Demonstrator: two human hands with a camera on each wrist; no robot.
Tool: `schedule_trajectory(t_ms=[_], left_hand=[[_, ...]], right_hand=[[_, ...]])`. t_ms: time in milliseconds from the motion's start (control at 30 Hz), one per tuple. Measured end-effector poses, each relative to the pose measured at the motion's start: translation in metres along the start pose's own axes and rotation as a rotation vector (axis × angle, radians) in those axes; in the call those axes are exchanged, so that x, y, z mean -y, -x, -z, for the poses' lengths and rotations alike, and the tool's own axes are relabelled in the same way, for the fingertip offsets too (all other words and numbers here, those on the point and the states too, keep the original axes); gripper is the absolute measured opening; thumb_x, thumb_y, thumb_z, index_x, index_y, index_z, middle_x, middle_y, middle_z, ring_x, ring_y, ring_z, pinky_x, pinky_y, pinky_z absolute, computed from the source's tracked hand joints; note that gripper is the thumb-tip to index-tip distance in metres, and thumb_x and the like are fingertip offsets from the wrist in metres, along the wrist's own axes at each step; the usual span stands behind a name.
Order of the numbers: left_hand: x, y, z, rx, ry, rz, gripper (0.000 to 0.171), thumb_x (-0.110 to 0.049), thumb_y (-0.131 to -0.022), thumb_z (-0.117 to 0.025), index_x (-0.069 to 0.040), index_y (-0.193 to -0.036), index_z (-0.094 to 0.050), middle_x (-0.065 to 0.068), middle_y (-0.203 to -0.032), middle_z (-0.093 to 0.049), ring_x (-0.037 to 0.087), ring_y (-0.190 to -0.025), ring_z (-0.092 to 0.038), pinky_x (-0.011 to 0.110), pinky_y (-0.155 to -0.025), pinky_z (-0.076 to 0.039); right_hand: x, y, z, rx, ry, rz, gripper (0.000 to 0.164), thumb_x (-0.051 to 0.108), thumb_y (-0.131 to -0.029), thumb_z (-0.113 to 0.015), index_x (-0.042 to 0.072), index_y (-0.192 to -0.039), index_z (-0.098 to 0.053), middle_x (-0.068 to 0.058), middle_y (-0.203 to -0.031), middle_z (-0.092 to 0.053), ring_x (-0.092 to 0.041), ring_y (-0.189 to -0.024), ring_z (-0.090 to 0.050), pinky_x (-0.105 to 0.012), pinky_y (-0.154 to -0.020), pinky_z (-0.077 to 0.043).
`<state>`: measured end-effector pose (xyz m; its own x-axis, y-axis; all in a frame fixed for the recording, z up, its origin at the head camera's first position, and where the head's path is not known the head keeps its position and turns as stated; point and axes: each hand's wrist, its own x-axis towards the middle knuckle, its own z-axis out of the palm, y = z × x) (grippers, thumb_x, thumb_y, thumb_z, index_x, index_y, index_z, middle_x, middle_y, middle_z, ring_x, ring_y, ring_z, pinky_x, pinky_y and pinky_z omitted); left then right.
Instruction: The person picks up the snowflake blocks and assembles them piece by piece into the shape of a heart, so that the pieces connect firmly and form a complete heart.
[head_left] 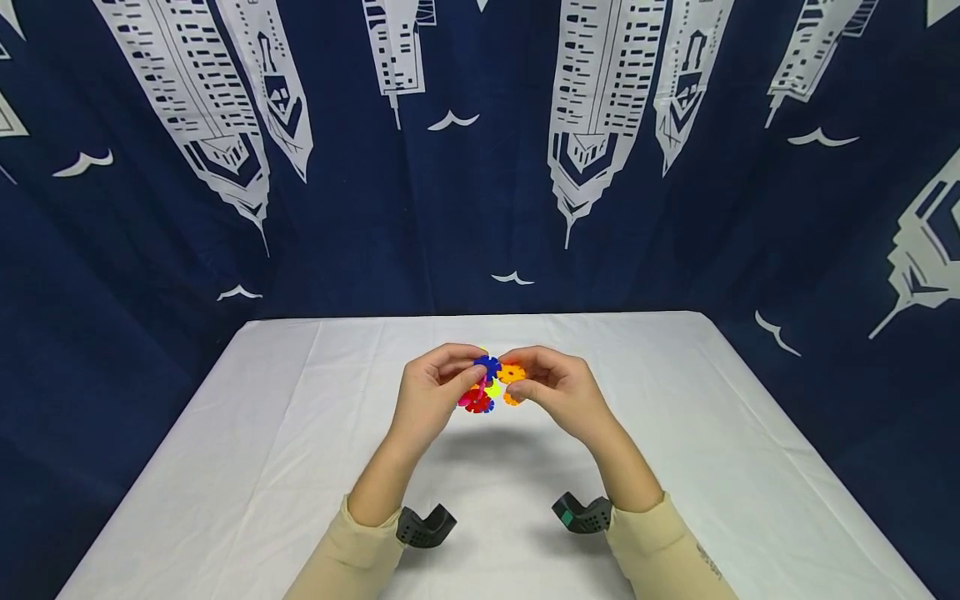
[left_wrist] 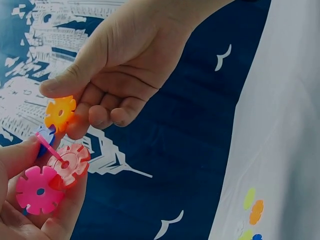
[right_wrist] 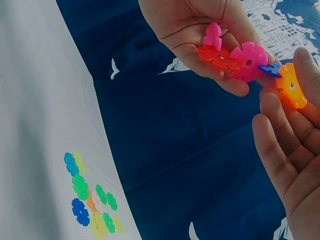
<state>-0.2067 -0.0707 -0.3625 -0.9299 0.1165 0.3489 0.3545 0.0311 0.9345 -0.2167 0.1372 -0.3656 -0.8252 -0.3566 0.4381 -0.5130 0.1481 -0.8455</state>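
Observation:
In the head view my left hand (head_left: 427, 396) and right hand (head_left: 570, 396) meet above the table. My left hand holds a small chain of notched plastic flower discs: a pink disc (left_wrist: 40, 191), a red disc (right_wrist: 220, 58), another pink one (right_wrist: 213, 36) and a blue disc (head_left: 487, 367). Between right thumb and fingers is an orange disc (right_wrist: 291, 86), pinched by its face. The orange disc's edge meets the blue disc; how deep their slots engage I cannot tell. Fingers cover parts of the chain.
Loose flower discs lie on the white-covered table (head_left: 300, 467) beneath the hands, among them a green disc (right_wrist: 80, 186), a dark blue disc (right_wrist: 80, 212) and an orange disc (left_wrist: 256, 212). A navy curtain (head_left: 465, 208) with white building prints hangs behind the table.

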Motion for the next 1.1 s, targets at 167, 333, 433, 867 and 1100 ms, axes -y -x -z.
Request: schedule_trajectory(t_ms=[167, 333, 433, 867, 1100], left_hand=[[0.000, 0.001, -0.001, -0.019, 0.009, 0.011, 0.016, -0.010, -0.090, -0.074, -0.007, -0.106, -0.074, 0.015, -0.101, -0.072, 0.010, -0.075, -0.070, 0.023, -0.070, -0.061], [-0.001, 0.003, -0.004, -0.048, 0.006, 0.006, 0.016, -0.009, -0.089, -0.074, -0.007, -0.105, -0.074, 0.016, -0.098, -0.072, 0.010, -0.074, -0.070, 0.023, -0.069, -0.061], [-0.001, 0.004, -0.005, -0.068, -0.022, -0.013, 0.018, -0.010, -0.089, -0.075, -0.010, -0.107, -0.075, 0.015, -0.093, -0.074, 0.010, -0.073, -0.069, 0.022, -0.068, -0.060], [-0.004, 0.006, -0.006, -0.033, 0.002, -0.100, 0.018, -0.009, -0.090, -0.074, -0.006, -0.107, -0.076, 0.017, -0.095, -0.074, 0.009, -0.077, -0.070, 0.023, -0.070, -0.061], [-0.003, 0.005, -0.006, -0.023, -0.032, -0.133, 0.017, -0.005, -0.087, -0.075, -0.004, -0.104, -0.077, 0.016, -0.096, -0.075, 0.007, -0.081, -0.071, 0.024, -0.075, -0.061]], right_hand=[[0.000, 0.000, 0.000, -0.007, -0.004, -0.006, 0.034, 0.005, -0.087, -0.075, 0.002, -0.120, -0.066, -0.022, -0.099, -0.073, -0.017, -0.075, -0.073, -0.027, -0.073, -0.062], [-0.001, -0.001, -0.001, -0.030, 0.006, -0.002, 0.026, 0.003, -0.087, -0.075, 0.001, -0.112, -0.067, -0.020, -0.096, -0.071, -0.024, -0.073, -0.072, -0.028, -0.070, -0.062], [0.000, 0.000, -0.001, -0.032, 0.003, -0.005, 0.025, 0.001, -0.087, -0.074, 0.000, -0.111, -0.068, -0.020, -0.093, -0.070, -0.026, -0.071, -0.071, -0.028, -0.069, -0.061], [0.006, -0.001, 0.003, 0.004, -0.068, -0.088, 0.025, 0.007, -0.089, -0.074, 0.004, -0.113, -0.071, -0.005, -0.090, -0.072, -0.022, -0.068, -0.068, -0.034, -0.068, -0.062], [0.012, 0.000, 0.005, 0.031, -0.037, -0.048, 0.025, 0.006, -0.087, -0.076, 0.003, -0.112, -0.073, -0.015, -0.100, -0.071, -0.021, -0.075, -0.071, -0.030, -0.074, -0.062]])
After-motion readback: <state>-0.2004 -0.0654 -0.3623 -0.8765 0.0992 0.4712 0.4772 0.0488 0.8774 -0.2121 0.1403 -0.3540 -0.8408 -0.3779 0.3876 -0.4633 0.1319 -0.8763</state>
